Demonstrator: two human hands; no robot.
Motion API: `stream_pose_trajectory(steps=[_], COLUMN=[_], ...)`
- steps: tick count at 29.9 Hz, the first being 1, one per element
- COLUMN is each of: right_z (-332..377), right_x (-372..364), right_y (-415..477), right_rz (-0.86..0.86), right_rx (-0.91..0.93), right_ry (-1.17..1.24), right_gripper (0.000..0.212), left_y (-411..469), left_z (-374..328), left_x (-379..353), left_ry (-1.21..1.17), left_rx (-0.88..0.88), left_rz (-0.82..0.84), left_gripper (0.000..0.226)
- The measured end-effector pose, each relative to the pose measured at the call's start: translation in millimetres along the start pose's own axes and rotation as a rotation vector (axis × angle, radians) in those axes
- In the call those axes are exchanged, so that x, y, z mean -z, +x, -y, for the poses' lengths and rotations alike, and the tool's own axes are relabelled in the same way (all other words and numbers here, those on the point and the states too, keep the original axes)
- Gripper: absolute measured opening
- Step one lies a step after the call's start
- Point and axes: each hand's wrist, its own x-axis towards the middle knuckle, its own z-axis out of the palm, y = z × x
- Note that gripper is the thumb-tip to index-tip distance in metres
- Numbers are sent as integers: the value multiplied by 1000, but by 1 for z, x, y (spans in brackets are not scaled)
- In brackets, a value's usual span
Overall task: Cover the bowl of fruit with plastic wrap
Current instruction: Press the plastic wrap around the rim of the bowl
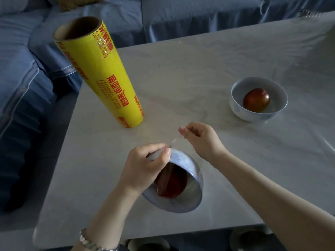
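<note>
A pale blue bowl [188, 178] holding a dark red fruit [172, 183] is tilted on the near part of the table, with clear plastic wrap stretched over its mouth. My left hand [145, 167] grips the bowl's far rim and pinches the wrap there. My right hand [201, 138] sits just beyond the bowl, fingers pinched on a thin twisted strand of wrap [175, 141] that runs between both hands. A tall yellow roll of plastic wrap [101, 77] stands upright at the left of the table.
A second pale bowl [241, 109] with a red fruit [256, 100] sits at the right on the grey table [181, 69]. A blue sofa [27, 87] wraps the left and far sides. Dark round objects [250, 238] lie under the near edge.
</note>
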Motion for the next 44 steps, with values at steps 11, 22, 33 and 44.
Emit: stream_pose_trajectory(steps=[11,22,33,44], right_z=[2,-17,-10,5], right_x=[13,16,0,21], right_y=[-17,-48,-80,-75], right_rz=[181,89,122,143], right_rx=[-189,-306,-59,182], right_ry=[64,189,181,107], right_gripper=[27,11,30,27], left_y=[0,2,-1,-1], left_z=[14,14,12,10], left_x=[5,4,1,0], left_ry=[-80,-49,-31,31], left_rx=[110,142,115,104], left_rz=[-142,-148,-193,-160], left_gripper=[40,41,56,55])
